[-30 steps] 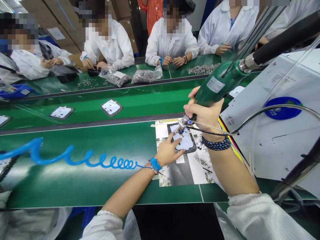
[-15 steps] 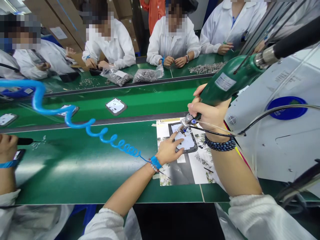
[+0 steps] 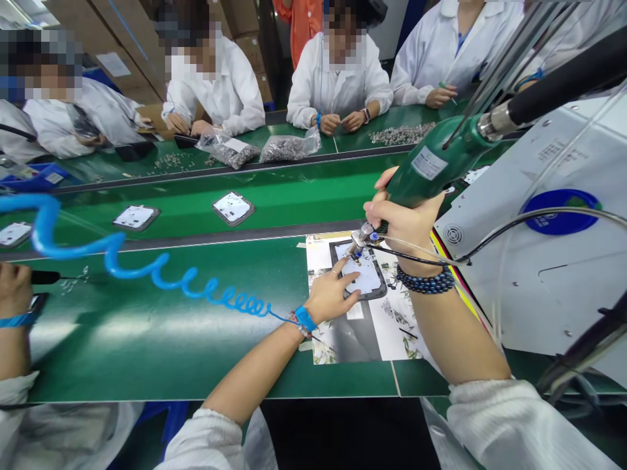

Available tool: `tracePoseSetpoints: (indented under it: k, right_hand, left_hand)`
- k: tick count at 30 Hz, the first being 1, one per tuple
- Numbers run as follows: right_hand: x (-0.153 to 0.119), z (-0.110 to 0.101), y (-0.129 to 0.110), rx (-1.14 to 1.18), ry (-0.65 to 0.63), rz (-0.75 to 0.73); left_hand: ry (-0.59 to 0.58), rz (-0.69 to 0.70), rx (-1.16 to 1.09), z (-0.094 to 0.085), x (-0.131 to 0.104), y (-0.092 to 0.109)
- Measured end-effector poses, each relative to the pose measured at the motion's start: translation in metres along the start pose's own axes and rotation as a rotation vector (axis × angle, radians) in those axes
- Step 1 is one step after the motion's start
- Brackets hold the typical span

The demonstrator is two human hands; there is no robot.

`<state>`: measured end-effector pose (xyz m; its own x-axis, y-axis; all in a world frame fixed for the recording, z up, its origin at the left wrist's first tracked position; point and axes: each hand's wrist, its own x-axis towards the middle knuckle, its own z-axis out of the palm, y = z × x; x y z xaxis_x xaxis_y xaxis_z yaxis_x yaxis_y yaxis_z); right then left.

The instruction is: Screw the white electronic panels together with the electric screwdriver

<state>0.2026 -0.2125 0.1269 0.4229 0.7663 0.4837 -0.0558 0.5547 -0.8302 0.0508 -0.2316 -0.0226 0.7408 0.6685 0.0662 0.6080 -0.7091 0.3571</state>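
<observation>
My right hand (image 3: 405,219) grips a green electric screwdriver (image 3: 435,164), its tip pointing down onto the upper left corner of a small dark-framed panel (image 3: 361,273). The panel lies on a printed paper sheet (image 3: 386,320) on the green bench. My left hand (image 3: 329,295) rests flat on the panel's left edge, fingers spread, pinning it down. A blue wrist strap (image 3: 305,319) with a coiled blue cord (image 3: 147,267) runs off to the left.
A white machine housing (image 3: 553,261) stands at the right. Two similar panels (image 3: 233,207) (image 3: 135,217) ride on the green conveyor behind. Bags of screws (image 3: 287,148) lie beyond. Several people in white coats sit opposite; a neighbour's hand (image 3: 14,287) holds a tool at far left.
The coiled blue cord has swung up and then lower on the left. The panels on the conveyor have drifted right. My hands stay on the panel and screwdriver.
</observation>
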Motion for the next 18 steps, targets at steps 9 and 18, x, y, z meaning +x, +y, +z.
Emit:
tracePoseSetpoints:
  k: [9,18]
  right_hand:
    - [0.000,0.000,0.006,-0.003,-0.008,0.061]
    - [-0.005,0.003,0.017,-0.010,-0.021,0.040]
  left_hand:
    - [-0.005,-0.005,0.007,0.001,0.000,0.000]
    - [-0.018,-0.034,0.059,-0.006,-0.001,0.000]
